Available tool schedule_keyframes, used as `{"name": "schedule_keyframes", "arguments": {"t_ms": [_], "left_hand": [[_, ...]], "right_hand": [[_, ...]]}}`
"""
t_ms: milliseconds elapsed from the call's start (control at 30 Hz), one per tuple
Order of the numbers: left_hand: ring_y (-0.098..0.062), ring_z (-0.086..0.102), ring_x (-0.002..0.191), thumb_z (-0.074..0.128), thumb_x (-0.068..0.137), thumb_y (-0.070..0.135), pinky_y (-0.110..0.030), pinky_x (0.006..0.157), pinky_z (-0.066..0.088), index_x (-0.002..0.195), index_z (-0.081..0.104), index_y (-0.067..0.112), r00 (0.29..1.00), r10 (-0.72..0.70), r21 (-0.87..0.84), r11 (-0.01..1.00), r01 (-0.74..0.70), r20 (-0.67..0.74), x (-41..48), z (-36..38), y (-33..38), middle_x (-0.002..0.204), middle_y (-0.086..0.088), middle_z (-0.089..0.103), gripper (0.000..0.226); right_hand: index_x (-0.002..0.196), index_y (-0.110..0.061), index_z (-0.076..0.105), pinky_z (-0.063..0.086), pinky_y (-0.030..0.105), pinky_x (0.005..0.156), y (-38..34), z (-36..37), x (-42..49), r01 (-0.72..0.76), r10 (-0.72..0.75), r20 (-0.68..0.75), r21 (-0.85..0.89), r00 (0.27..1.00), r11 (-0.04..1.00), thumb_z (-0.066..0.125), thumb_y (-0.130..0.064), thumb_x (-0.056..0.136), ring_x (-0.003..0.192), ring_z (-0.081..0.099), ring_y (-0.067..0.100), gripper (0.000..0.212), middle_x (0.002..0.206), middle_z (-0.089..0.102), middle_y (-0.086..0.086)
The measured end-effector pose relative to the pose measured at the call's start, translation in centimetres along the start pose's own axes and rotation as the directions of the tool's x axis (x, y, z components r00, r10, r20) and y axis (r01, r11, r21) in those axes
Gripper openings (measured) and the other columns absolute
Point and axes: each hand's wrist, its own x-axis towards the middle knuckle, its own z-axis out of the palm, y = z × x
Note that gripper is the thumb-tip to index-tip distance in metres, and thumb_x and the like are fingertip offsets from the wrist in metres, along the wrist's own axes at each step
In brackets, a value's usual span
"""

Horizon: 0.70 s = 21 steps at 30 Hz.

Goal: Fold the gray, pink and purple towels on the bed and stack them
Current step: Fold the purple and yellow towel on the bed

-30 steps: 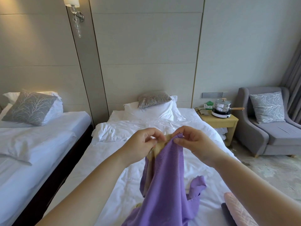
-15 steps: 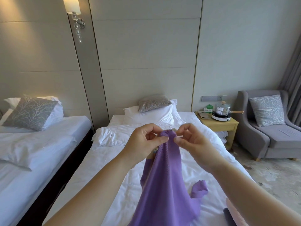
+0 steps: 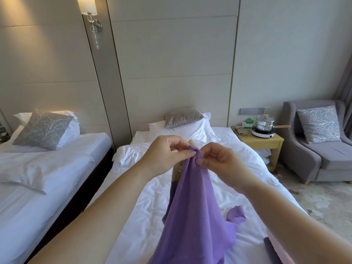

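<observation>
Fingers of the left hand and right hand pinch one bunched corner of the purple towel — side by side — and it hangs lengthwise straight below them onto the bed.

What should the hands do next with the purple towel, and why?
Probably slide the left hand and right hand apart along the top edge. Both pinch the soft purple ribbed towel at one bunched spot, so it hangs crumpled onto the white bed and cannot fold neatly yet.
</observation>
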Motion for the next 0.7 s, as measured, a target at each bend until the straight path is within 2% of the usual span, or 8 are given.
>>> {"name": "schedule_keyframes", "arguments": {"t_ms": [67,133,233,367,500,600,633,700], "left_hand": [[-0.002,0.066,0.076,0.078,0.076,0.013,-0.013,0.072,0.048,0.075,0.073,0.023,0.998,0.009,-0.001,1.000,-0.009,-0.059,0.1,0.0,0.3,0.077,0.008,0.073,0.011],[-0.003,0.065,0.073,0.076,0.077,0.006,-0.016,0.073,0.051,0.073,0.070,0.019,0.994,0.026,-0.059,0.998,-0.033,-0.109,0.2,-0.3,1.1,0.074,0.007,0.072,0.014],[-0.003,0.060,0.067,0.072,0.079,0.000,-0.014,0.068,0.048,0.072,0.064,0.018,0.977,0.083,-0.115,0.988,-0.107,-0.196,0.5,-1.5,2.8,0.070,0.007,0.068,0.021],[0.000,0.060,0.065,0.067,0.082,-0.004,-0.010,0.065,0.047,0.075,0.062,0.017,0.956,0.154,-0.154,0.968,-0.197,-0.251,0.5,-4.0,5.0,0.068,0.011,0.067,0.022],[-0.003,0.061,0.070,0.065,0.083,-0.003,-0.014,0.069,0.050,0.077,0.062,0.016,0.951,0.143,-0.165,0.967,-0.193,-0.276,-0.1,-5.7,5.7,0.071,0.010,0.068,0.020],[-0.005,0.061,0.072,0.067,0.082,0.000,-0.017,0.075,0.049,0.075,0.062,0.017,0.941,0.095,-0.164,0.974,-0.156,-0.326,-0.7,-7.1,5.4,0.072,0.009,0.069,0.019],[-0.004,0.061,0.071,0.067,0.082,0.000,-0.017,0.076,0.049,0.074,0.062,0.017,0.932,0.076,-0.157,0.978,-0.140,-0.353,-0.9,-7.8,5.3,0.071,0.009,0.069,0.020],[-0.003,0.060,0.067,0.068,0.083,0.001,-0.022,0.078,0.049,0.072,0.061,0.018,0.905,0.026,-0.138,0.986,-0.093,-0.424,-1.3,-9.4,4.7,0.067,0.011,0.068,0.021]], "right_hand": [[0.088,-0.008,0.064,0.047,0.045,0.091,0.3,0.2,-0.1,-0.016,0.015,0.043,0.024,0.999,1.000,0.067,-0.006,0.084,0.090,0.060,0.024,0.005,0.092,0.067,0.010],[0.093,-0.003,0.064,0.047,0.044,0.085,0.9,0.5,-0.4,-0.040,0.041,0.078,-0.007,0.996,0.999,0.067,-0.017,0.086,0.088,0.059,0.022,0.017,0.091,0.065,0.011],[0.096,-0.012,0.070,0.053,0.038,0.081,1.6,0.8,-0.9,-0.148,0.163,0.175,-0.094,0.971,0.985,0.063,-0.035,0.086,0.086,0.065,0.016,0.027,0.091,0.070,0.004],[0.094,-0.028,0.072,0.051,0.018,0.075,1.8,1.3,-1.2,-0.213,0.286,0.315,-0.245,0.905,0.946,0.053,-0.037,0.092,0.084,0.067,0.003,0.021,0.088,0.072,-0.014],[0.098,-0.017,0.074,0.052,0.020,0.078,1.9,1.7,-0.5,-0.280,0.360,0.350,-0.258,0.865,0.925,0.055,-0.040,0.092,0.086,0.069,0.008,0.030,0.093,0.074,-0.005],[0.090,-0.015,0.073,0.054,0.027,0.077,2.2,1.6,0.3,-0.242,0.291,0.259,-0.204,0.921,0.949,0.063,-0.032,0.089,0.083,0.069,0.012,0.020,0.089,0.074,-0.002],[0.084,-0.018,0.073,0.052,0.026,0.076,1.9,1.4,0.8,-0.191,0.229,0.176,-0.210,0.957,0.959,0.065,-0.026,0.089,0.079,0.067,0.008,0.012,0.085,0.073,-0.005],[0.071,-0.024,0.074,0.047,0.017,0.073,0.8,0.5,2.0,-0.090,0.083,-0.040,-0.220,0.996,0.971,0.071,-0.013,0.083,0.073,0.062,0.000,0.016,0.083,0.069,-0.008]]}}
